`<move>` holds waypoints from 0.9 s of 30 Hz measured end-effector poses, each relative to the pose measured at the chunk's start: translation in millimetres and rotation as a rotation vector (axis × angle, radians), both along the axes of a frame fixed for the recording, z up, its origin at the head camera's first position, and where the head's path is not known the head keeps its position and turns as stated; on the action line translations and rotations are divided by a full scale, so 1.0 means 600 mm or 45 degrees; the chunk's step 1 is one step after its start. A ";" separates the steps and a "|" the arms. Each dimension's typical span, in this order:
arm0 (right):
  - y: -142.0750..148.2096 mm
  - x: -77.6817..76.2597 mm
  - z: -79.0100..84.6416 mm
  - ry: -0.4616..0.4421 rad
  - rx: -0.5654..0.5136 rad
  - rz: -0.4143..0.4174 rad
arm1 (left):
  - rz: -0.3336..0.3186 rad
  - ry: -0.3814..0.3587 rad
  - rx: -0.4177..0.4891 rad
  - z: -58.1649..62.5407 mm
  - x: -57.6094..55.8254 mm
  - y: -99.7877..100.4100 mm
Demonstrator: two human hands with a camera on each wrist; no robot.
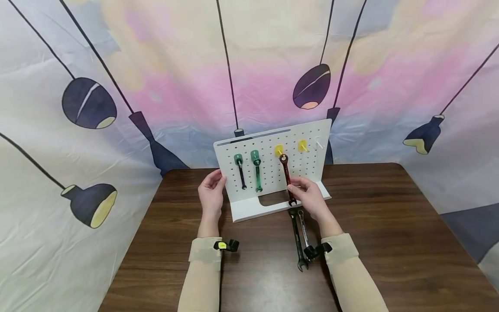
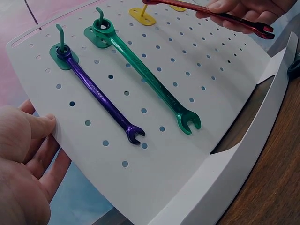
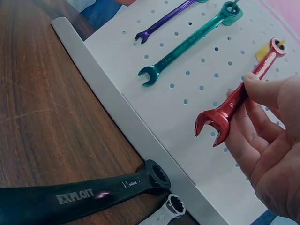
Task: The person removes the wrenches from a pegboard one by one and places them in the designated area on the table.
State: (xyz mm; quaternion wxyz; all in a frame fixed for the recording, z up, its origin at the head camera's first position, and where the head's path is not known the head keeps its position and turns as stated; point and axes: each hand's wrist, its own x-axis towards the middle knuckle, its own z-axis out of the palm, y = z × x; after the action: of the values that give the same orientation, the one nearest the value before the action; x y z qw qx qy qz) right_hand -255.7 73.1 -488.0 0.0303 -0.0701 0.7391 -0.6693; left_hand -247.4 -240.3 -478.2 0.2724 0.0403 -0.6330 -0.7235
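At the pegboard's (image 1: 270, 173) left edge: left hand (image 1: 212, 193) grips the board, thumb on its front face, fingers behind. On the board's left part, purple wrench (image 2: 97, 91) hangs by its ring from a green hook (image 1: 238, 157); beside it, green wrench (image 2: 145, 75) hangs from a second green hook (image 1: 255, 154). Right of the board's middle, red wrench (image 3: 232, 105), ring end at the left yellow hook (image 1: 278, 149), hook tip showing through the ring. Before the board, on the table (image 1: 257, 268): black wrench (image 1: 297, 238), then silver wrench (image 1: 304, 227). Right hand (image 1: 309, 195), before the board's right part, pinches the red wrench's shank. Upper right of board: second yellow hook (image 1: 302, 145), then white hook (image 1: 319, 142).
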 end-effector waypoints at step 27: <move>0.005 0.010 0.006 -0.007 -0.036 0.040 | -0.005 -0.009 -0.026 0.043 0.030 0.014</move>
State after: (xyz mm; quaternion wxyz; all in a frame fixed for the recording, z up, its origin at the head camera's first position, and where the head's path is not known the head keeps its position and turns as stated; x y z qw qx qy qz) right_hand -249.5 76.3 -484.4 0.0418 -0.0802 0.7283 -0.6793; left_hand -229.5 -231.6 -452.6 0.2693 0.0388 -0.6414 -0.7173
